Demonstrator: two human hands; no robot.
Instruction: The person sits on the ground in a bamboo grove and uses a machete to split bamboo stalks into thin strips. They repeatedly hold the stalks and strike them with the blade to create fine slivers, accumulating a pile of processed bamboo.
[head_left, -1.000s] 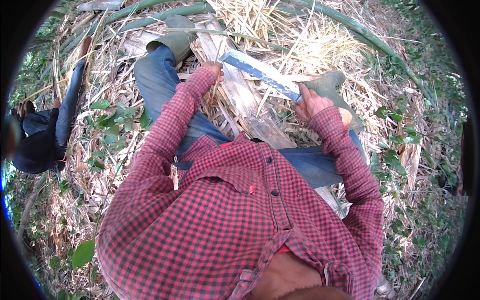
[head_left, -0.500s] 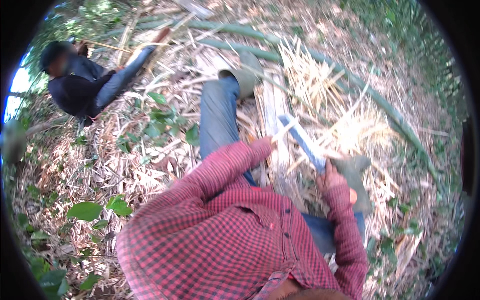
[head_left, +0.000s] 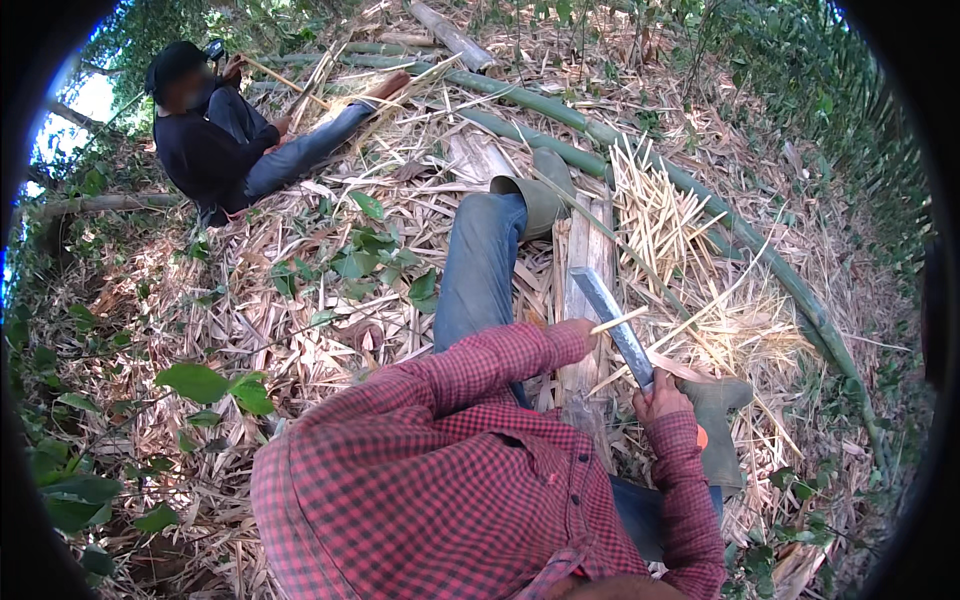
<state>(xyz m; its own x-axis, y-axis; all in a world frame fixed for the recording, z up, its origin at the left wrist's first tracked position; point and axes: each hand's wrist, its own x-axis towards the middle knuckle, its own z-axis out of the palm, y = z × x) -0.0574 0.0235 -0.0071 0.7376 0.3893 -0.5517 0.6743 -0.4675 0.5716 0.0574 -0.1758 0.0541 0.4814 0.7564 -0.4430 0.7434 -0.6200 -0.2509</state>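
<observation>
Right hand closed in a grip on a long knife, blade laid against a thin bamboo strip.

The left hand pinches that strip's near end, above a split wooden block between the legs. Pale bamboo slivers are heaped to the right; another person sits well apart, upper left.

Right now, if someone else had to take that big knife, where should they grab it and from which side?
By the handle, which sits in the right hand at the near, lower end of the knife. Come from the person's right side, below the blade: the bare blade slants up and away over the split bamboo slab, so that end is unsafe.
</observation>
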